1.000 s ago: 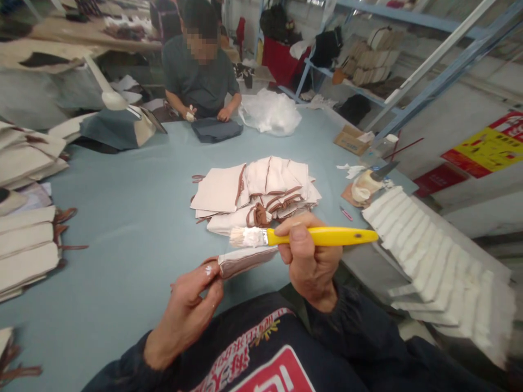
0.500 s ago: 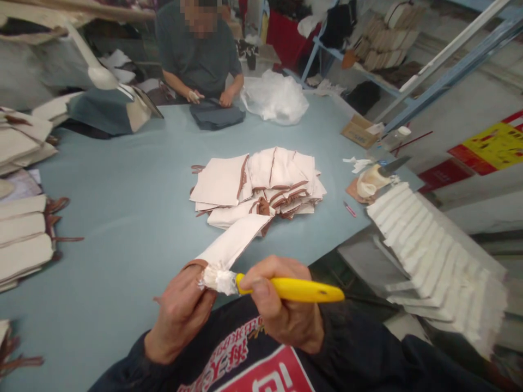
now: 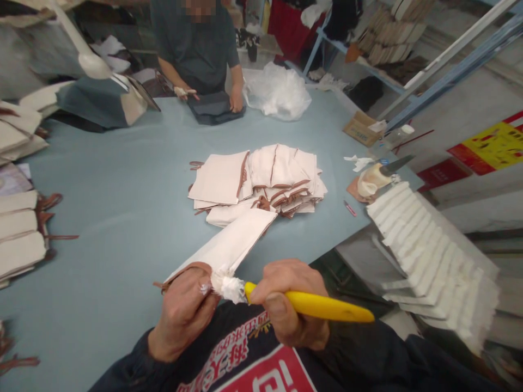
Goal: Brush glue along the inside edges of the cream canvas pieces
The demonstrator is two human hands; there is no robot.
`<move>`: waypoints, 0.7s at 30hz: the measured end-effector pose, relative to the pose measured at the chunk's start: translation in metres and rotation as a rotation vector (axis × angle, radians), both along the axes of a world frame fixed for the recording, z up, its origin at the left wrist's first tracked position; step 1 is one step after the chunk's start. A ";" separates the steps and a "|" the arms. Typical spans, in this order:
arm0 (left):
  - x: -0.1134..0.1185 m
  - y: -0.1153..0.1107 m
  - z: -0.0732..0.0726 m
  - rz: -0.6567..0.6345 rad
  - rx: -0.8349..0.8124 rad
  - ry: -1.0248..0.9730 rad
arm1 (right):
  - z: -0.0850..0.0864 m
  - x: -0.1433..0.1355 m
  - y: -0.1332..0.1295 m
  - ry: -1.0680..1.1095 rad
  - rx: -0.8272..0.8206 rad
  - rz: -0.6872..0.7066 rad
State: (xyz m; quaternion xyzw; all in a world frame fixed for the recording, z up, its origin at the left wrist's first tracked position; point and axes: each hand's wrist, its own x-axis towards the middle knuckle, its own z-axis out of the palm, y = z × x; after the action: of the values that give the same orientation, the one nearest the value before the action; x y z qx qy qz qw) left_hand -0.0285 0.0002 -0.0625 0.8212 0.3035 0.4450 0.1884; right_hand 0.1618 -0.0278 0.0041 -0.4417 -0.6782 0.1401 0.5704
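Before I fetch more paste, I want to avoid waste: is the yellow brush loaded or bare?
Loaded: thick white paste coats the head of the yellow brush in the right hand.

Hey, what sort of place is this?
Probably a workshop for fabric or leather goods: a white-coated brush in the right hand, piled cream pieces on the table, and a co-worker opposite.

From my distant seat I have the right hand [image 3: 291, 305] curled around the yellow brush [image 3: 327, 307], thumb pressed along its handle. The left hand [image 3: 186, 307] (white smears dot its fingers) bends tightly beside the brush's bristle end; both forearms wear dark sleeves [image 3: 365, 348].
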 end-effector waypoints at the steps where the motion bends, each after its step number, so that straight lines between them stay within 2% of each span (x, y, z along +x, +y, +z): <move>1: 0.000 0.000 0.000 0.005 -0.001 0.009 | 0.000 0.001 0.001 -0.003 0.001 -0.053; 3: 0.002 0.001 0.001 0.013 0.004 0.024 | -0.002 0.002 0.004 -0.001 0.017 -0.089; 9: 0.000 0.001 -0.003 -0.029 0.014 0.042 | -0.016 0.000 -0.001 0.032 -0.006 0.151; 12: -0.001 -0.001 -0.006 -0.023 0.039 0.053 | -0.018 0.007 -0.003 0.088 -0.125 0.147; 16: 0.002 -0.002 -0.003 0.027 0.082 0.077 | -0.020 0.017 -0.006 0.311 -0.378 0.087; 18: 0.003 -0.003 -0.001 0.014 0.110 0.101 | -0.021 0.017 -0.010 0.394 -0.476 0.111; 21: 0.004 -0.003 0.000 -0.003 0.132 0.131 | -0.024 0.017 -0.012 0.474 -0.499 0.132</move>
State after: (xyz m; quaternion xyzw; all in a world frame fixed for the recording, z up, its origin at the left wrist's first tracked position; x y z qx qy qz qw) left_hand -0.0248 -0.0025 -0.0626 0.8596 0.2838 0.4093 0.1144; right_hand 0.1790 -0.0402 -0.0200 -0.4782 -0.4987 0.4368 0.5761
